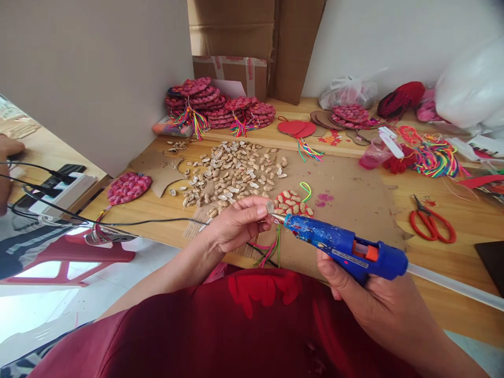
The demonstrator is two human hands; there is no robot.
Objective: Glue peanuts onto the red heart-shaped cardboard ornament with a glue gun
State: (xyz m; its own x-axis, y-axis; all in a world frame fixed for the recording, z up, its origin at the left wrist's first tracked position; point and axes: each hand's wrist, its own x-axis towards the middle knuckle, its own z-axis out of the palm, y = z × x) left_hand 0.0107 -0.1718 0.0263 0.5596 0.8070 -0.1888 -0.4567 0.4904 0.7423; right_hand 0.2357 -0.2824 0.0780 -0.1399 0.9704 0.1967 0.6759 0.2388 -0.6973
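Observation:
My right hand is wrapped round the handle of a blue glue gun, whose nozzle points left; a clear glue stick sticks out of its back. Pinched between thumb and fingertips of my left hand is a peanut shell piece, right at the nozzle tip. Just behind the nozzle, a red disc partly covered with peanut shells lies on the cardboard sheet, with a green loop at its top and coloured strings below. A heap of peanut shells spreads beyond my left hand.
Red-handled scissors lie at the right. Stacked pink shell discs stand at the back left, with red discs and coloured tassels further right. One pink disc and a power strip are at the left; a black cable crosses there.

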